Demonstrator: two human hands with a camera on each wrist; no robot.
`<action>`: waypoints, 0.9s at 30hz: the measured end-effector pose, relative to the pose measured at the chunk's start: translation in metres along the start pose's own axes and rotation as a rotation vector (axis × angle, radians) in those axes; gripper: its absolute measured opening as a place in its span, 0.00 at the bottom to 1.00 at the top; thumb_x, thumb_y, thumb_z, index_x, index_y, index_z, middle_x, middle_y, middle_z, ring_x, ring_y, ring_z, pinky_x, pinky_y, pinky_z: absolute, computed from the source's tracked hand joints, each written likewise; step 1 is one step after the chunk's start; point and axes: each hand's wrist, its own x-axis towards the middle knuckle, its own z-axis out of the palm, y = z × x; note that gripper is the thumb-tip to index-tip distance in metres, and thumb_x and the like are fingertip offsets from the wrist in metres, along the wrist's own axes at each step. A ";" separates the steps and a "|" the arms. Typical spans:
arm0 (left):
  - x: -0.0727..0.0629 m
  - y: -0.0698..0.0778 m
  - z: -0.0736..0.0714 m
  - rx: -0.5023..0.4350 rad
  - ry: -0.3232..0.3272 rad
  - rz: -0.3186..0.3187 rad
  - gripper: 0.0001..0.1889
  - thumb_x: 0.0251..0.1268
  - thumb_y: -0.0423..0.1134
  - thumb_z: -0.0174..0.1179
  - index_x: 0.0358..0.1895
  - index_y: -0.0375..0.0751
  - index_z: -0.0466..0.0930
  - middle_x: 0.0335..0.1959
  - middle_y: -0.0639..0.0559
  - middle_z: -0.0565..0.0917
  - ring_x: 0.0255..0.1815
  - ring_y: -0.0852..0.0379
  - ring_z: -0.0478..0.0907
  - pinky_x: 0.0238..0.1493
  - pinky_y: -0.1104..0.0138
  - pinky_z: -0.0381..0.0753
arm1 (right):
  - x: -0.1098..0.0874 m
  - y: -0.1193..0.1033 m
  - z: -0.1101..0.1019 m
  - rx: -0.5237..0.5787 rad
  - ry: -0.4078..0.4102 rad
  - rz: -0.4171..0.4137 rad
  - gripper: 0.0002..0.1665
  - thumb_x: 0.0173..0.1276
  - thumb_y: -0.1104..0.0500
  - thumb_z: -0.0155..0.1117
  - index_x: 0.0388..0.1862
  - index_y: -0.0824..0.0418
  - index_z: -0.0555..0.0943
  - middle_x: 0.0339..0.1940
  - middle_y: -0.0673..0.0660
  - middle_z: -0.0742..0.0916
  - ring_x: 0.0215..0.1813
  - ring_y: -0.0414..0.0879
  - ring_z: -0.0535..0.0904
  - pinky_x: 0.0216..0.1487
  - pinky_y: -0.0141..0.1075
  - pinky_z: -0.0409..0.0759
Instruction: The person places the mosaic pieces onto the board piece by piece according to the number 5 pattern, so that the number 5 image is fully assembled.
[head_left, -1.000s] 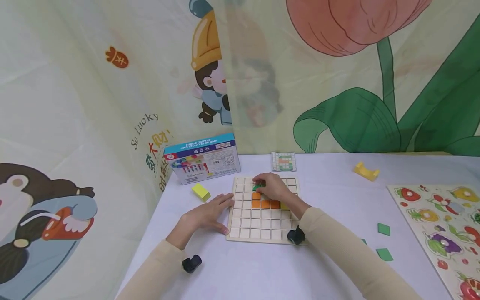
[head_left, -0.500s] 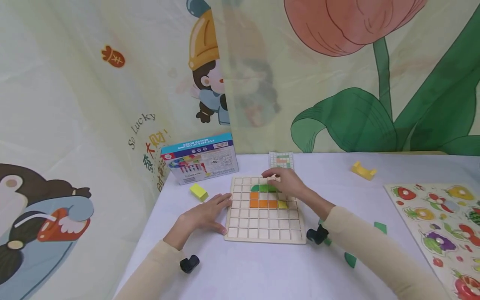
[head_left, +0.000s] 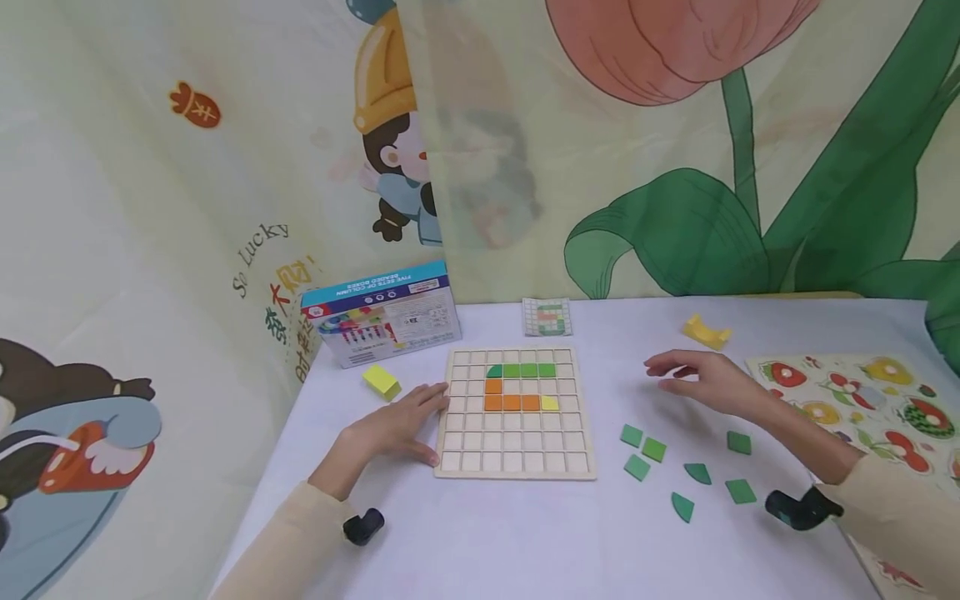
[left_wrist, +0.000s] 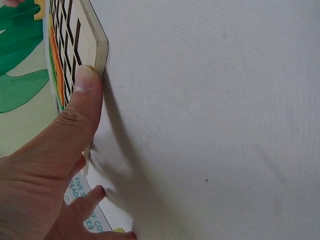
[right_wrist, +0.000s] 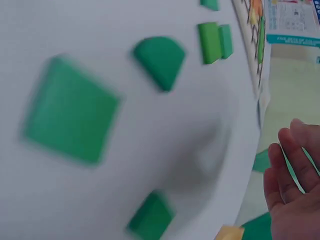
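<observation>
The wooden grid board [head_left: 517, 462] lies mid-table. On it is a row of green tiles [head_left: 529, 370] ending at the left in a quarter-round tile [head_left: 495, 372]. Orange tiles [head_left: 512, 403] stand below, with a yellow tile [head_left: 549, 403] closing their row. My left hand [head_left: 390, 429] rests at the board's left edge, fingers spread; in the left wrist view its thumb [left_wrist: 85, 95] touches the board's rim. Holding nothing, my right hand [head_left: 708, 383] hovers over the table, fingers loosely bent. Nearer me lie loose green squares [head_left: 637, 467] and quarter-rounds [head_left: 682, 507], blurred in the right wrist view.
A printed box [head_left: 386, 321] stands at the back left, a yellow block [head_left: 382, 382] before it. Behind the board lies a small pattern card [head_left: 547, 317]. At the right are a yellow bracket-shaped piece [head_left: 707, 332] and a fruit-picture board [head_left: 877, 375], partly under the right arm.
My right hand has left the board and swung right, above the loose green tiles. The row of green tiles is now uncovered. My left hand has stayed at the board's edge.
</observation>
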 end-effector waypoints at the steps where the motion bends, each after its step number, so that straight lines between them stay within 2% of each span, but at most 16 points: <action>1: 0.000 0.000 0.000 -0.001 0.001 0.003 0.48 0.49 0.53 0.72 0.74 0.46 0.59 0.80 0.50 0.50 0.80 0.44 0.45 0.77 0.50 0.57 | -0.007 0.005 -0.003 -0.009 -0.009 0.003 0.23 0.67 0.58 0.65 0.60 0.60 0.78 0.54 0.58 0.86 0.55 0.53 0.80 0.49 0.21 0.78; 3: 0.000 -0.001 0.000 -0.003 0.001 0.001 0.48 0.49 0.53 0.72 0.74 0.46 0.59 0.80 0.51 0.49 0.81 0.44 0.45 0.77 0.50 0.57 | -0.021 0.015 -0.007 -0.027 -0.020 0.003 0.23 0.66 0.57 0.66 0.60 0.60 0.78 0.53 0.58 0.86 0.54 0.50 0.81 0.47 0.19 0.77; 6: -0.001 -0.002 0.000 0.003 0.006 -0.004 0.48 0.49 0.54 0.72 0.75 0.47 0.59 0.80 0.52 0.49 0.81 0.45 0.45 0.77 0.50 0.57 | -0.041 0.029 -0.011 -0.069 -0.028 0.011 0.25 0.64 0.54 0.68 0.59 0.60 0.79 0.53 0.57 0.86 0.51 0.36 0.80 0.46 0.20 0.78; 9: -0.002 -0.002 -0.001 0.009 0.014 -0.005 0.48 0.48 0.54 0.72 0.74 0.47 0.59 0.80 0.52 0.50 0.81 0.45 0.45 0.77 0.51 0.57 | -0.058 0.042 -0.011 -0.104 -0.024 0.028 0.26 0.61 0.52 0.71 0.57 0.59 0.80 0.52 0.56 0.86 0.46 0.22 0.74 0.45 0.21 0.79; 11: -0.002 -0.003 -0.002 0.015 0.017 -0.001 0.48 0.48 0.54 0.72 0.74 0.47 0.59 0.80 0.51 0.50 0.80 0.45 0.46 0.77 0.51 0.57 | -0.068 0.049 -0.011 -0.120 -0.020 0.044 0.28 0.59 0.51 0.72 0.57 0.59 0.80 0.52 0.56 0.86 0.45 0.18 0.71 0.44 0.21 0.79; 13: -0.002 -0.003 -0.002 0.010 0.020 0.009 0.48 0.48 0.53 0.72 0.74 0.46 0.59 0.80 0.50 0.50 0.80 0.44 0.46 0.77 0.50 0.57 | -0.075 0.055 -0.010 -0.133 -0.022 0.072 0.29 0.57 0.50 0.73 0.57 0.58 0.80 0.53 0.57 0.86 0.45 0.19 0.72 0.43 0.21 0.79; 17: -0.001 -0.004 -0.003 -0.004 0.019 0.024 0.48 0.49 0.52 0.72 0.74 0.43 0.60 0.80 0.47 0.50 0.80 0.42 0.46 0.77 0.49 0.57 | -0.085 0.060 -0.005 -0.138 -0.025 0.115 0.31 0.56 0.50 0.74 0.58 0.57 0.79 0.55 0.58 0.85 0.45 0.15 0.69 0.43 0.19 0.77; 20: -0.001 -0.005 -0.002 -0.013 0.015 0.023 0.48 0.49 0.52 0.72 0.74 0.43 0.60 0.80 0.47 0.50 0.80 0.42 0.46 0.77 0.48 0.57 | -0.088 0.062 -0.001 -0.138 -0.003 0.118 0.30 0.56 0.52 0.74 0.58 0.58 0.79 0.54 0.58 0.86 0.45 0.12 0.66 0.43 0.18 0.76; 27: 0.001 -0.004 0.000 -0.007 0.009 0.023 0.48 0.49 0.53 0.72 0.74 0.43 0.59 0.80 0.48 0.50 0.80 0.42 0.46 0.77 0.49 0.57 | -0.084 0.056 0.003 -0.159 0.052 0.093 0.29 0.56 0.57 0.73 0.58 0.57 0.79 0.51 0.56 0.86 0.44 0.22 0.73 0.43 0.19 0.78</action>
